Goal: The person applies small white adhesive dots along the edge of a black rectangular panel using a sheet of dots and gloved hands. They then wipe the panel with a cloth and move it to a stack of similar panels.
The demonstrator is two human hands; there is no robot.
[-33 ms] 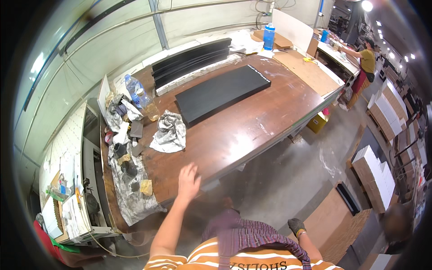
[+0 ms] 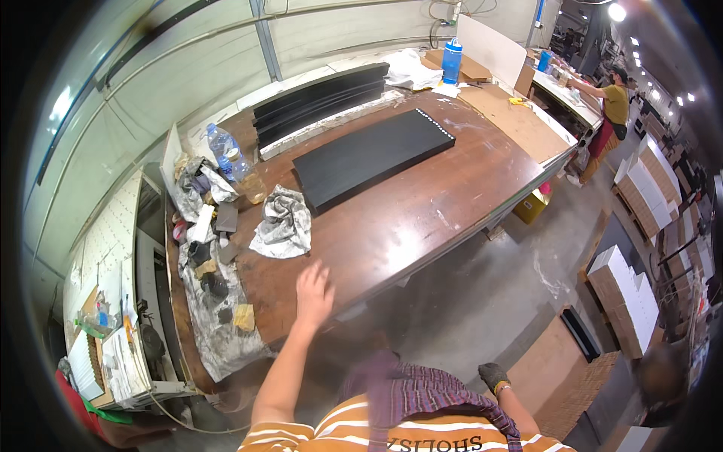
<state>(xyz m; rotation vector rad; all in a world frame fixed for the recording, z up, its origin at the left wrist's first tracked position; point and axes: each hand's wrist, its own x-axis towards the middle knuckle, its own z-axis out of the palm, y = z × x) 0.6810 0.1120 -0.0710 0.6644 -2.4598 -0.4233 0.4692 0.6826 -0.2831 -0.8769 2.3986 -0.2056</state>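
Observation:
My bare left hand (image 2: pixel 315 292) is over the near edge of the brown table (image 2: pixel 422 218), fingers spread and nothing in them. A crumpled, grey-stained white rag (image 2: pixel 282 230) lies just beyond those fingertips, apart from them. Farther back, a flat black panel (image 2: pixel 369 160) rests on the tabletop, with a row of white dots along its right end. My right hand (image 2: pixel 493 374), in a dark glove, hangs low at my right side, away from the table. Its fingers are too small and dark to read, and no held object shows.
Black panels (image 2: pixel 324 102) stand stacked behind the flat one. Plastic bottles (image 2: pixel 226 151), stained cloths and sanding blocks (image 2: pixel 227 218) crowd the left side. A blue bottle (image 2: pixel 451 62) stands at the back. Cardboard (image 2: pixel 553 354) and white stacks (image 2: pixel 625 290) are right; a co-worker (image 2: pixel 614 105) stands farther off.
My left hand has shifted slightly forward, toward the rag. My gloved right hand has moved a little to the left. The rag and the panels stay where they were.

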